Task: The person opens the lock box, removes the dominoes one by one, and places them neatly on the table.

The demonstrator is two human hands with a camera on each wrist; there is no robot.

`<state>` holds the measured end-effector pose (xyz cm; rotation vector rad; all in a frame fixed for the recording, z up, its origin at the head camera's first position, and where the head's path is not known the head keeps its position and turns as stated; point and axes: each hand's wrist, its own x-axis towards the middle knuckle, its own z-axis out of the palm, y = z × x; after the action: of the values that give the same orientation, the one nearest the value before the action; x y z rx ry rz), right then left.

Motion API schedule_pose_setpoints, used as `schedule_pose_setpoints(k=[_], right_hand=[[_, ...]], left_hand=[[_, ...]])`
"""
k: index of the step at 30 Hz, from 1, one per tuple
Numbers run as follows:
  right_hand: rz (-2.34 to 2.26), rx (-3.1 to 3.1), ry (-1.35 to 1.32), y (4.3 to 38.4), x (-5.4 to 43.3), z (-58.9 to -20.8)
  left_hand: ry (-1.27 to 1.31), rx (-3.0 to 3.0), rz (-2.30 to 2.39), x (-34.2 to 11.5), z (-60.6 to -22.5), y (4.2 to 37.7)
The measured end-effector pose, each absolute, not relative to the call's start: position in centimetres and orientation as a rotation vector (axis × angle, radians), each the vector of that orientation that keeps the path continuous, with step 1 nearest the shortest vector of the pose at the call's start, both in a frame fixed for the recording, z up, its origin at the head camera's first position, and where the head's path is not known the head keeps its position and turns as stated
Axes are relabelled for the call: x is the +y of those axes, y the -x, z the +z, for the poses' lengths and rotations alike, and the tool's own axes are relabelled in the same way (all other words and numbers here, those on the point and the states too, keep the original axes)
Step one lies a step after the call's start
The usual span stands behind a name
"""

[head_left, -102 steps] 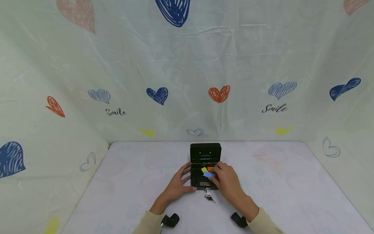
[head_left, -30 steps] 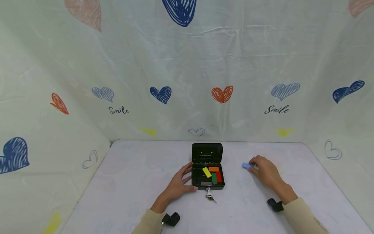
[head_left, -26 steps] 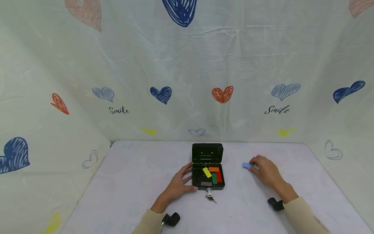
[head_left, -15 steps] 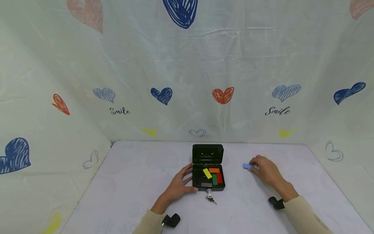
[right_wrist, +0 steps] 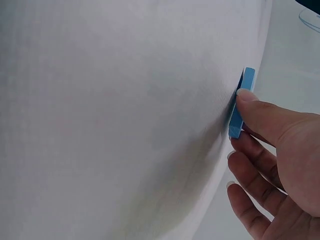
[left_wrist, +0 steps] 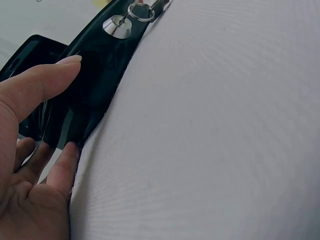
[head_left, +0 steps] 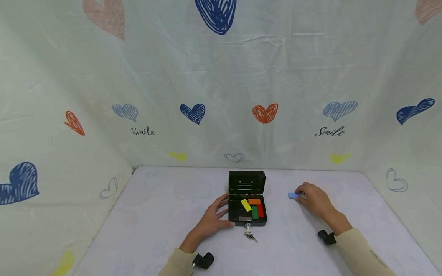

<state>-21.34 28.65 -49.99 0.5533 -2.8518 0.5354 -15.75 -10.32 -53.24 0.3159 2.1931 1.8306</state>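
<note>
A small black cash box (head_left: pixel 246 183) stands in the middle of the table, its lid raised. Along its left side lie the spread, fairly straight fingers of my left hand (head_left: pixel 210 222), with the thumb touching the front corner; the left wrist view shows the thumb on the front face. Well to the right of the box, my right hand (head_left: pixel 315 199) pinches a light blue block (right_wrist: pixel 241 105) between thumb and fingers, low at the tabletop. Whether the block touches the table is unclear. Inside the box are a tilted yellow block (head_left: pixel 246 205), an orange block (head_left: pixel 254 201), a red block (head_left: pixel 260 211) and a green block (head_left: pixel 254 212).
Keys (head_left: pixel 249 232) hang from the lock at the box's front, resting toward the table. The white table (head_left: pixel 165 191) meets a pale curtain (head_left: pixel 228 84) printed with hearts at its back and sides. A black wrist mount (head_left: pixel 203 260) sticks out from the left sleeve.
Since the oldest frame, my right hand has carried the blue block out of the box to the right, down to the tabletop. Over the last second both hands have stayed nearly still.
</note>
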Motion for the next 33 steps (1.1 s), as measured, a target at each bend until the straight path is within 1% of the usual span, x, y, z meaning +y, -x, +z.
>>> schedule_pose_setpoints(k=[10,33], right_hand=[[0.537,-2.918,-0.544,22.4,29.8,-50.3],[0.54,-2.95,-0.544,22.7,31.0,-49.9]], left_hand=[[-0.316,2.179,1.841,-10.2,-53.1,15.7],[-0.284,2.189,1.831,-10.3,-53.5,15.9]])
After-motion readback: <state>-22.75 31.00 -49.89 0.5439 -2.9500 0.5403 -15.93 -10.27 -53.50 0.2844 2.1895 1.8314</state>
